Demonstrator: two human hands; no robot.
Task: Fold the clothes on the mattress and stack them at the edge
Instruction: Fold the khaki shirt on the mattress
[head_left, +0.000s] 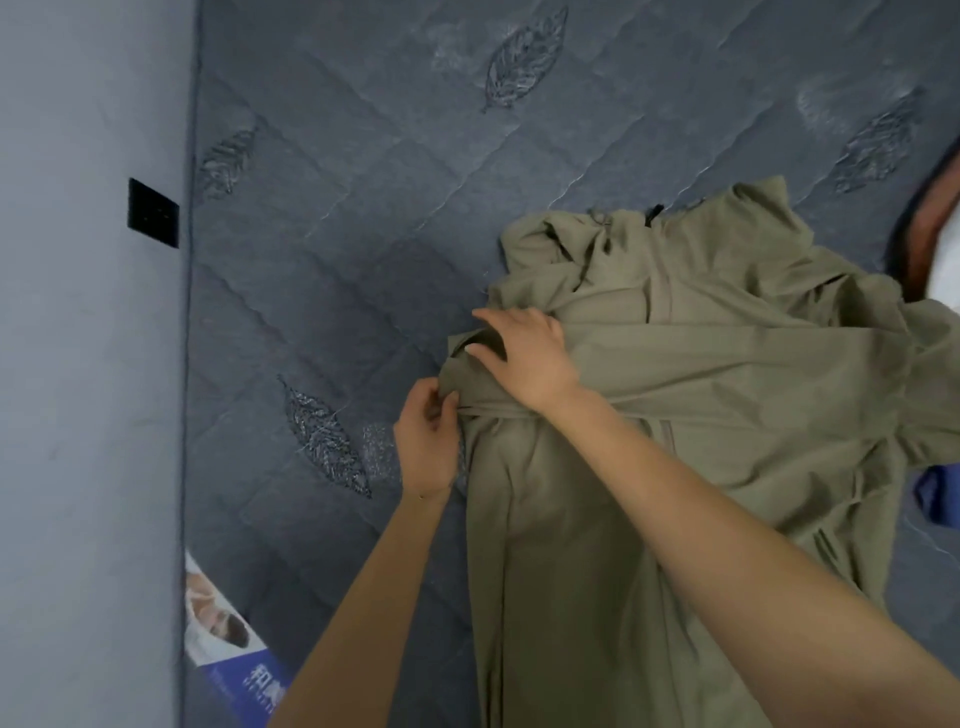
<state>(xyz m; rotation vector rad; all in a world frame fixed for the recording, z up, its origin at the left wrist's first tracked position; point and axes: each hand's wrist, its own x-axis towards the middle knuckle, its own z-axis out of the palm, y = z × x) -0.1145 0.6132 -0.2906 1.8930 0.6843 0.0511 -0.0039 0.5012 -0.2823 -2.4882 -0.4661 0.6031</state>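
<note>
An olive-green garment (727, 374) lies spread and crumpled on the dark grey quilted mattress (337, 234), from the middle to the right and down to the near edge. My left hand (426, 441) pinches the garment's left edge between thumb and fingers. Just above it, my right hand (524, 353) rests on the cloth with fingers curled around a fold at the same left edge. Both forearms reach in from the bottom.
A pale wall (88, 364) with a black switch plate (153, 213) runs along the mattress's left side. A printed label (223, 639) sits at the lower-left mattress corner. A blue cloth (937, 493) and a dark, reddish item (930, 228) show at the right edge.
</note>
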